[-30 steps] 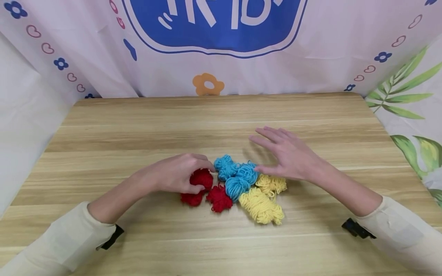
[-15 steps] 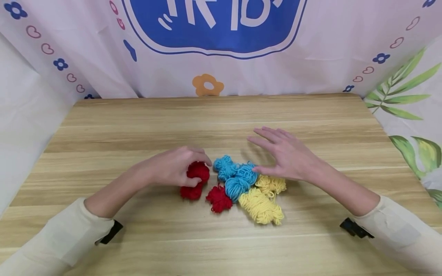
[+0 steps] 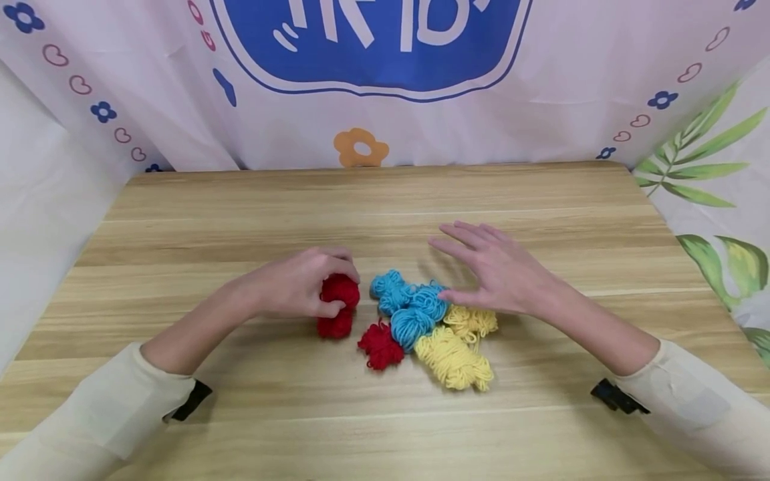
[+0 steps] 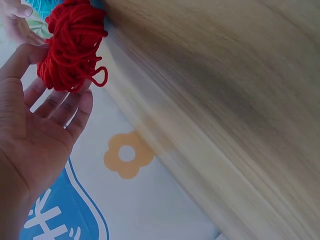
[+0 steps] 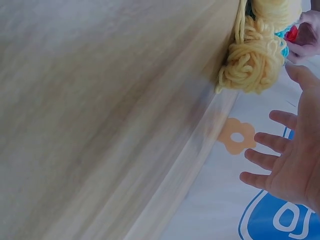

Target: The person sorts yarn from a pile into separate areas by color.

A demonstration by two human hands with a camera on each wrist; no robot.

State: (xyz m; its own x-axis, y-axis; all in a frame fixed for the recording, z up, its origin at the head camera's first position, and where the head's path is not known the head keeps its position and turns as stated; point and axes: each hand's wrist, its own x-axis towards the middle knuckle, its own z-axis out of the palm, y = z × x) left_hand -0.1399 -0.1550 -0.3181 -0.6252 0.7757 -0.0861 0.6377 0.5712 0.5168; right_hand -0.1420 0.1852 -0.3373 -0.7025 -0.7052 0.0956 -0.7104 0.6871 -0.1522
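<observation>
My left hand (image 3: 301, 284) grips a red yarn bundle (image 3: 340, 290), thumb on its near side and fingers over the far side. In the left wrist view this red yarn (image 4: 75, 45) shows a loose loop hanging off it. A smaller red yarn bundle (image 3: 381, 345) lies to its right, beside several blue yarn bundles (image 3: 412, 326). My right hand (image 3: 502, 270) is spread with straight fingers, thumb tip at the edge of the blue yarn. Below that hand are a yellow yarn bundle (image 3: 454, 359) and another yellow bundle (image 3: 472, 323), partly overlapped by the others.
The yarn lies mid-table on a wood-grain tabletop (image 3: 385, 427). A white cloth with a blue printed sign (image 3: 385, 60) hangs behind the far edge. A leaf-patterned cloth (image 3: 704, 160) hangs at the right. Each sleeve has a black strap piece (image 3: 619, 397) near the cuff.
My left hand has drawn the gripped red yarn away from the pile, leftward and toward the far edge. The smaller red bundle stays by the blue yarn. My right hand has hardly moved.
</observation>
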